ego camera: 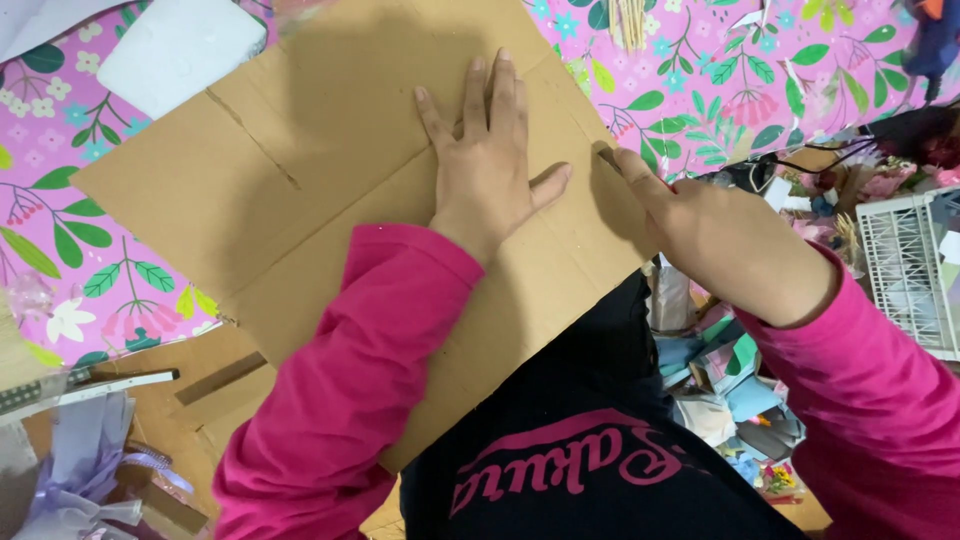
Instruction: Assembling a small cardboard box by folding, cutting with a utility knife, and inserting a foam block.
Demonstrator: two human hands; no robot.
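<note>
On the table: cardboard (330, 190) lies flat over a pink floral cloth (60, 200), its near edge hanging over the person's lap.
Left hand: hand (487, 165) rests palm down on the sheet, fingers spread, thumb out.
Right hand: hand (715, 235) sits at the sheet's right edge; fingers curled, forefinger touching the edge; whether it pinches anything, I cannot tell.
Nearby: white foam block (180, 45) beyond the sheet; white crate (910, 270) to the right.

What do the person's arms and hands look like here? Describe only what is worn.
Both arms wear long, bright pink sleeves ending at the wrists. The left hand and right hand are bare: no gloves, rings, watch or bracelets show. The fingers look uncovered too.
</note>
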